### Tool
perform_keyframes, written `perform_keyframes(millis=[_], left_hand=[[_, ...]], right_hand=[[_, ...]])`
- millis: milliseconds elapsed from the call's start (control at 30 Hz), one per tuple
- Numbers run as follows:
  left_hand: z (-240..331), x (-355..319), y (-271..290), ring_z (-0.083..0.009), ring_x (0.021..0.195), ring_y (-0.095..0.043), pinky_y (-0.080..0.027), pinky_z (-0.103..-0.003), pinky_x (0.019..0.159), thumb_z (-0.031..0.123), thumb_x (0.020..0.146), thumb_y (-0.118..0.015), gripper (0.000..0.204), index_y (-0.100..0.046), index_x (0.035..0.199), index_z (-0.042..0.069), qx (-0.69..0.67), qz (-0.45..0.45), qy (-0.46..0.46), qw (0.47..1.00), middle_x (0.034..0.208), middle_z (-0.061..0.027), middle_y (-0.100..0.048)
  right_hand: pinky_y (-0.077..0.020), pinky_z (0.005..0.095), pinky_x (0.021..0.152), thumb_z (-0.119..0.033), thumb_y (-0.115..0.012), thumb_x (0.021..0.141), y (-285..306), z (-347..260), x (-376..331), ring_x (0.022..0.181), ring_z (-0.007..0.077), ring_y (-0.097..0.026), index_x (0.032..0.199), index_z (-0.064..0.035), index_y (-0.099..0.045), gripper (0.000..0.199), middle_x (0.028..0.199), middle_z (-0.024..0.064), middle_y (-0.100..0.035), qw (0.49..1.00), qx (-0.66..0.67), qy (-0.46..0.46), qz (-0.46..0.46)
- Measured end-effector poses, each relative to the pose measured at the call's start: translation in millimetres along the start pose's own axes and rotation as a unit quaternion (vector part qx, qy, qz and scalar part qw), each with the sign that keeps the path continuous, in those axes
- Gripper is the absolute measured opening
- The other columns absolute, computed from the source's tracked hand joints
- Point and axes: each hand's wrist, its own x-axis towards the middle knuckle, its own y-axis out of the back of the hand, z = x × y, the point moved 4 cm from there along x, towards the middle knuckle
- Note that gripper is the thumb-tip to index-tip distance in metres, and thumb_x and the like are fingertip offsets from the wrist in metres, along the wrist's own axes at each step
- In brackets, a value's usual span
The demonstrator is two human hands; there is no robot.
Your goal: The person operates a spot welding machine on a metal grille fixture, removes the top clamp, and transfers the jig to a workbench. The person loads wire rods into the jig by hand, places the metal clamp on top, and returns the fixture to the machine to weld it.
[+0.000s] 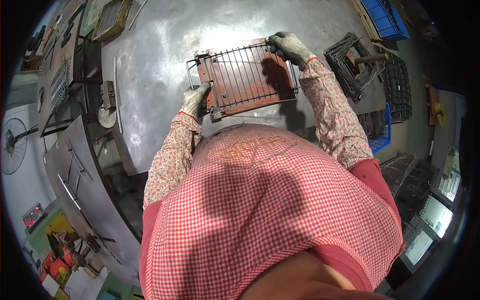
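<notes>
A reddish-brown flat jig plate [249,106] lies slightly tilted on the metal table in front of me. On it rests a wire rack [245,75] of several parallel thin rods, with bent wire loops sticking out past the left and right sides. My left hand [195,100], in a grey-white glove with a dark palm, is closed on the plate's left edge, thumb on top. At the far right corner, my gloved right hand [291,48] has its fingers curled down over the end of the rack. The right fingertips are partly hidden.
The grey metal table [150,80] spreads around the plate. To the right are a pile of wire frames [350,65] around a wooden post, stacked dark wire pieces [395,85] and blue crates [384,20]. A wooden-framed box [112,20] sits far left; a long thin rod [118,95] lies along the left edge.
</notes>
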Motion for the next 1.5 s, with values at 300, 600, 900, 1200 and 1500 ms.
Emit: perform_keyframes(millis=[300,600,900,1200,1500], left_hand=[[22,-9,5,-0.0169,0.050,-0.056,-0.044,-0.031,0.048,0.040,0.074,-0.078,0.042,-0.068,0.076,-0.001,0.170,-0.018,0.000,0.985,0.060,-0.0065,-0.061],[33,-13,4,-0.0224,0.056,-0.065,-0.052,-0.035,0.057,0.052,0.070,-0.074,0.055,-0.068,0.072,-0.003,0.272,0.008,-0.015,0.962,0.061,-0.0126,-0.065],[27,0,6,-0.0251,0.053,-0.062,-0.049,-0.037,0.056,0.054,0.068,-0.072,0.058,-0.066,0.067,-0.003,0.316,0.039,-0.050,0.947,0.058,-0.0140,-0.062],[31,-8,5,-0.0248,0.055,-0.061,-0.048,-0.037,0.057,0.054,0.067,-0.072,0.058,-0.066,0.069,-0.004,0.301,0.013,-0.018,0.953,0.058,-0.0141,-0.062],[22,6,6,-0.0369,0.087,-0.067,-0.050,-0.043,0.082,0.059,0.065,-0.071,0.070,-0.070,0.087,-0.007,0.362,0.068,-0.033,0.929,0.085,-0.0240,-0.069]], right_hand=[[-0.0532,0.0375,0.065,-0.024,-0.055,0.092,-17,-31,20,0.071,0.0224,-0.065,0.099,-0.0024,-0.065,0.025,0.086,0.0094,-0.068,0.971,-0.222,0.085,0.016],[-0.0538,0.0423,0.080,-0.019,-0.054,0.090,-43,-72,-6,0.094,0.0321,-0.065,0.102,-0.0083,-0.068,0.021,0.102,0.0141,-0.064,0.875,-0.438,0.186,0.088],[-0.0503,0.0479,0.083,-0.034,-0.049,0.094,-50,-87,2,0.083,0.0338,-0.068,0.101,-0.0031,-0.065,0.035,0.079,0.0161,-0.068,0.874,-0.415,0.201,0.153],[-0.0518,0.0451,0.079,-0.034,-0.047,0.095,-49,-88,0,0.077,0.0292,-0.069,0.100,-0.0027,-0.065,0.036,0.074,0.0125,-0.068,0.892,-0.393,0.189,0.120],[-0.0519,0.0455,0.079,-0.030,-0.053,0.091,-58,-85,-14,0.080,0.0336,-0.069,0.113,-0.0004,-0.061,0.038,0.084,0.0172,-0.070,0.876,-0.405,0.227,0.129]])
